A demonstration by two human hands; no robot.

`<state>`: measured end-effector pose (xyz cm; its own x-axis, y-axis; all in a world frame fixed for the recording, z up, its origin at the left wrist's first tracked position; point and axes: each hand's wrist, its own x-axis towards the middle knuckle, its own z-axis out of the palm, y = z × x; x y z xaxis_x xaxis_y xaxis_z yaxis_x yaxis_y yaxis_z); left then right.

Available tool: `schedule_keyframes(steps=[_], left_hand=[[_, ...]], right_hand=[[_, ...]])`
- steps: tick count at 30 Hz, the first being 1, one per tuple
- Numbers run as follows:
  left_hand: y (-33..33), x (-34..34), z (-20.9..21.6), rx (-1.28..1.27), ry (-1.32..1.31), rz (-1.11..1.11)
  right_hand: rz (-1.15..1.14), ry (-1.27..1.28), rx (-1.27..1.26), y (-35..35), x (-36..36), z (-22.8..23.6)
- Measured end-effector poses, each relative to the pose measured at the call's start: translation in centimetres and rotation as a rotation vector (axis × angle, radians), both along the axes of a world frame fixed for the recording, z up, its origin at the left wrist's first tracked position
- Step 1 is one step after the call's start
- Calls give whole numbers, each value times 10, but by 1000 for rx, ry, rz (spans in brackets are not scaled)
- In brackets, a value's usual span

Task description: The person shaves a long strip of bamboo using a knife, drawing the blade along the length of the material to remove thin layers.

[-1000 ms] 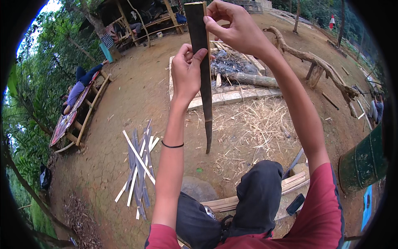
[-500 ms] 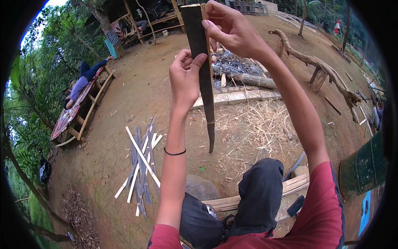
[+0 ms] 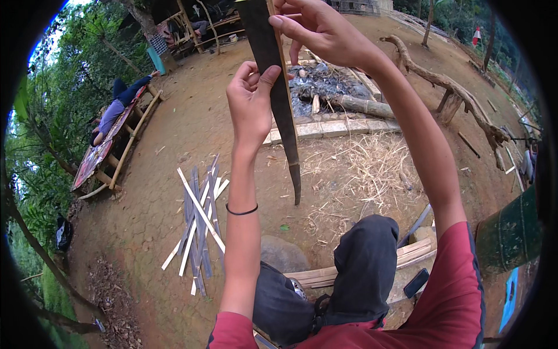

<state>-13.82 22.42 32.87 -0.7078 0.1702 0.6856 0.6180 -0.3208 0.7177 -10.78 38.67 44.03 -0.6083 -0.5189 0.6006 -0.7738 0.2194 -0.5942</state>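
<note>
L hand [image 3: 251, 103] grips dk. bamboo strip [image 3: 284, 116], R hand [image 3: 319, 32] at its right edge, can't tell if gripping; thin strips [image 3: 201, 209] lie left, prob. done, this pc. unfinished.

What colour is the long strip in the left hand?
The long strip is blackish, with a tan edge; the head view shows it best.

Passage for a hand: between left forearm [image 3: 240, 238] and raised knee [image 3: 369, 256], above the ground [image 3: 272, 212]. Obstacles: the dark strip [image 3: 279, 100], hanging into the gap's upper end; crossed slats [image 3: 201, 224], left of the forearm.
</note>
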Motion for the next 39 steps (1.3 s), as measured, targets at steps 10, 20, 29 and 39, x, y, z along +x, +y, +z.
schedule_keyframes(steps=[10,20,29,39], left_hand=[[-3,2,-1,-82,93,-13],[-10,-8,-2,69,-189,-621],[-9,-9,5,-49,-198,-633],[8,-13,0,-12,-146,-577]], right_hand=[[43,171,-20,-5,7,3],[7,310,11,-26,15,11],[-206,526,-40,-10,36,9],[-258,364,101,6,36,14]])
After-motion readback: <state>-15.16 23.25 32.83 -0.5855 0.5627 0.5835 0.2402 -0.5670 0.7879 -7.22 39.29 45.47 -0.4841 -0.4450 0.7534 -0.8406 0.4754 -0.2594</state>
